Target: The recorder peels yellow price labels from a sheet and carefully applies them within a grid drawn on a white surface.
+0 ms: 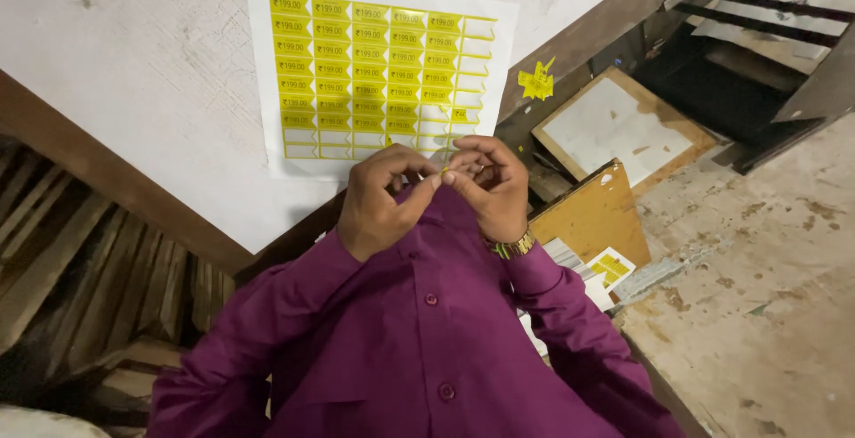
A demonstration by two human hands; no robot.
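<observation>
left hand [381,198]: fingers curled, thumb and forefinger pinched on a small yellow sticker [443,171], held jointly with the other hand.
right hand [488,184]: fingertips pressed together on the same sticker; gold-coloured wristwatch [513,245] worn at the wrist.
sticker location: between both sets of fingertips, held above the lower edge of the sticker sheet [378,77], at chest level over the purple shirt [419,331].
sticker look: tiny, bright yellow, mostly hidden by fingers; shape cannot be told.
sheet: white backing, yellow rectangular labels in a grid; right column and bottom rows already peeled blank; lying flat on the white table [134,73].
risk: sticker likely folded onto itself or stuck to skin, caused by adhesive side meeting fingertips during the pinch.
risk 2: tearing possible if pulled from both sides.
stray: crumpled yellow scrap [537,80] on the table edge.
</observation>
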